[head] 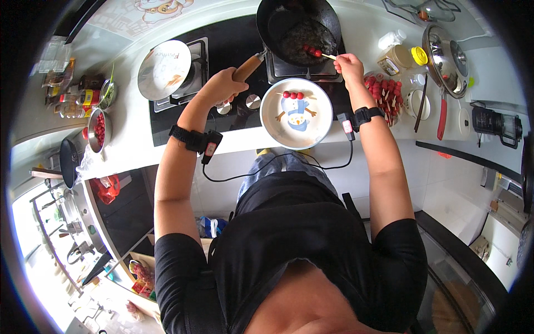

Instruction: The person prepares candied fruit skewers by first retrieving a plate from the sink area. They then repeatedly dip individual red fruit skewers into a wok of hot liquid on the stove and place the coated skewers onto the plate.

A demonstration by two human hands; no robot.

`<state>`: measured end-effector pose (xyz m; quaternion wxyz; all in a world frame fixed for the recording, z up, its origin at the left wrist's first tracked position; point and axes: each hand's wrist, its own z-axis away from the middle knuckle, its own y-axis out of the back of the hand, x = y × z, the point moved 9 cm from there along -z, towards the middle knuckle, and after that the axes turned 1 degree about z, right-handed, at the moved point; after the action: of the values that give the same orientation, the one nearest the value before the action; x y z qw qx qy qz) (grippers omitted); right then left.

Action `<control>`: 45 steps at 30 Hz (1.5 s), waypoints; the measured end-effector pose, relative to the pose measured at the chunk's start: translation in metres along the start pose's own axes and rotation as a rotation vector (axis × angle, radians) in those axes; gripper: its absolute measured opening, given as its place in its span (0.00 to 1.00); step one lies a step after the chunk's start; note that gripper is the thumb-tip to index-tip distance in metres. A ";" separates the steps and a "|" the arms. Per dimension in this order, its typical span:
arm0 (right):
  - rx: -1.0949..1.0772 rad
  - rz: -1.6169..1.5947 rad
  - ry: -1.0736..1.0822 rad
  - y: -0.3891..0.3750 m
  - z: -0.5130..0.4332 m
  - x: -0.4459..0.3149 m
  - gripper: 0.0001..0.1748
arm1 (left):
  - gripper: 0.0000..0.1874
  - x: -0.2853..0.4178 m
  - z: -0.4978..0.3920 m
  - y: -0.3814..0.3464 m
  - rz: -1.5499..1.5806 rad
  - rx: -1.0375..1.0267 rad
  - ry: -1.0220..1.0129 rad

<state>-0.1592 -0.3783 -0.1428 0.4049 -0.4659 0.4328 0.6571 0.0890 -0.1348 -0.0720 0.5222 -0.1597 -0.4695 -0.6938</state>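
A black wok (288,21) sits tilted over the right burner of the black stovetop, with dark, glossy liquid in its lower part. My left hand (226,86) is closed at the wok's wooden handle (249,68). Between the fingers of my right hand (349,68) is the pale stick of a skewer, and its red round fruits (312,51) lie in the wok. Below the wok stands a white plate with a snowman picture (296,135); one skewer of red fruits (293,95) lies across its upper part. A heap of red fruit skewers (386,97) lies to the right of my right forearm.
A round white plate (164,70) covers part of the left burner. Further left is a metal bowl of red fruits (99,130). On the right are a yellow-capped jar (394,60), a glass pan lid (446,60), a white bowl (417,105) and dark chopsticks (422,104).
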 end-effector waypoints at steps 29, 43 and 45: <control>-0.064 0.067 0.024 0.003 -0.009 -0.003 0.05 | 0.13 0.003 0.001 -0.001 0.009 0.018 -0.009; -0.092 0.110 -0.008 0.000 -0.014 -0.002 0.07 | 0.13 0.005 0.002 0.000 -0.012 0.026 0.001; -0.093 0.150 -0.009 0.001 -0.013 -0.003 0.06 | 0.14 0.005 0.002 -0.001 -0.007 0.020 0.002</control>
<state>-0.1558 -0.3912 -0.1417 0.3343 -0.4474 0.4336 0.7072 0.0859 -0.1358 -0.0678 0.5217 -0.1521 -0.4767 -0.6910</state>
